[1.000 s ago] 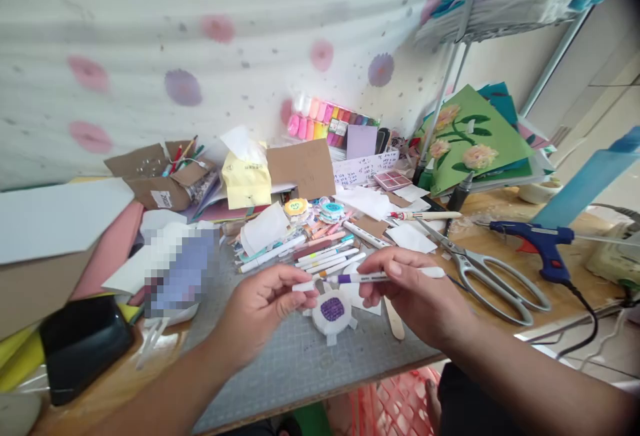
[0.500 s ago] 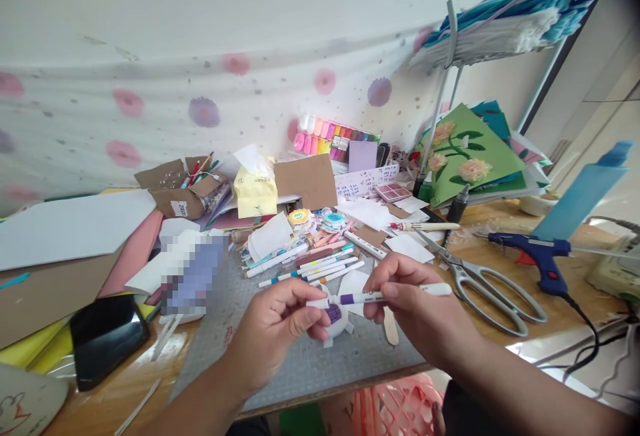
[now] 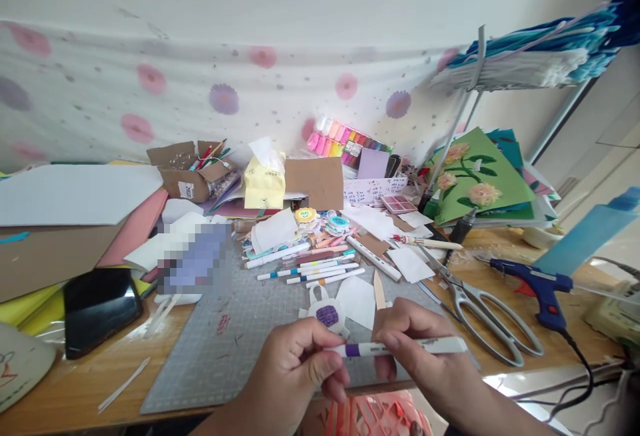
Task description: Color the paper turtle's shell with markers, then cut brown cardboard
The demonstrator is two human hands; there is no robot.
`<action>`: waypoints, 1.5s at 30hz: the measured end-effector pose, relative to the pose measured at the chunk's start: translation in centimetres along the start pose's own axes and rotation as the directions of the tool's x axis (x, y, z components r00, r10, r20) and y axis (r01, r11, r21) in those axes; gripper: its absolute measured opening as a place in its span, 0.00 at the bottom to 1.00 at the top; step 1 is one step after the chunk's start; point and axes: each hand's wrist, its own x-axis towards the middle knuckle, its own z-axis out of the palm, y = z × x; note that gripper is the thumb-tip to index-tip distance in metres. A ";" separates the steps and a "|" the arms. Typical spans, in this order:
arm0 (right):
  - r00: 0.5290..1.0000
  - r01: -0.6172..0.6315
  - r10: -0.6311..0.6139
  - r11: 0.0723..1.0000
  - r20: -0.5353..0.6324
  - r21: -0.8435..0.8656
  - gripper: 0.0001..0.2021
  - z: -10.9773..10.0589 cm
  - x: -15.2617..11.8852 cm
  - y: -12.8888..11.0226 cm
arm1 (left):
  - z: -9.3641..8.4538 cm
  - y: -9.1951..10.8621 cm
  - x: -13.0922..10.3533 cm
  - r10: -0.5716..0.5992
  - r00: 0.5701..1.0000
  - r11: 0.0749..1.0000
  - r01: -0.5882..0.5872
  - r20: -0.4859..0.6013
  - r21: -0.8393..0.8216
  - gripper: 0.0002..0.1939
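Both hands are at a white marker [image 3: 367, 349] with a purple band, held level near the front of the grey cutting mat [image 3: 220, 356]. My left hand [image 3: 310, 359] pinches the cap end between thumb and fingers. My right hand [image 3: 417, 343] is closed around the barrel. Cap and barrel now meet in one line. Just behind my left fingers lies a small white paper cutout [image 3: 319, 295] with a loop on top and a purple-coloured patch [image 3: 327, 316]. A plain white paper piece [image 3: 357, 303] and a wooden stick [image 3: 379, 289] lie beside it.
Several markers [image 3: 320, 268] lie behind the cutout. To the right are large scissors [image 3: 487, 316] and a blue glue gun [image 3: 537, 286] with a cable. A black glossy object [image 3: 103, 313] and paper sheets [image 3: 75, 193] are at the left. A cardboard box [image 3: 185, 183] holds pencils.
The cap in my left hand and the marker in my right hand have come together; a small gap showed between them before. Both hands are lower in view, and the camera view has shifted.
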 end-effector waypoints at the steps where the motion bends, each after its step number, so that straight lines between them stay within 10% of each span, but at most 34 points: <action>1: 1.000 -0.003 0.003 1.000 -0.009 0.007 0.14 0.2 0.0 0.2 | 0.3 0.0 0.0 0.000 1.000 1.000 -0.001 0.008 0.006 0.22; 7: 0.988 -0.151 0.147 0.983 0.046 0.100 0.17 1.0 0.9 0.8 | 1.5 0.3 0.2 0.009 0.999 0.997 -0.013 0.054 0.070 0.15; 13: 0.974 -0.140 0.169 0.973 -0.150 0.184 0.17 -1.8 2.3 0.4 | -2.0 0.9 0.8 0.103 0.995 0.910 -0.099 0.010 0.402 0.08; 19: 0.979 -0.195 0.167 0.936 -0.118 -0.292 0.12 -3.3 3.9 0.7 | -6.6 2.0 3.1 0.241 0.970 0.374 -0.074 -0.020 0.924 0.10; 31: 0.994 -0.096 0.030 0.723 -0.107 -0.684 0.14 -4.0 5.7 1.4 | -9.9 4.6 11.1 0.120 0.992 -0.065 0.056 -0.048 0.996 0.15; 39: 1.000 -0.017 -0.002 0.685 -0.024 -0.729 0.08 -4.7 4.9 1.5 | -10.2 4.0 12.4 0.053 0.999 -0.193 0.020 -0.010 0.981 0.15; 45: 0.999 0.001 0.023 0.685 0.024 -0.729 0.07 -4.9 4.6 1.6 | -10.7 3.1 12.6 0.143 0.990 -0.109 0.004 0.012 0.994 0.06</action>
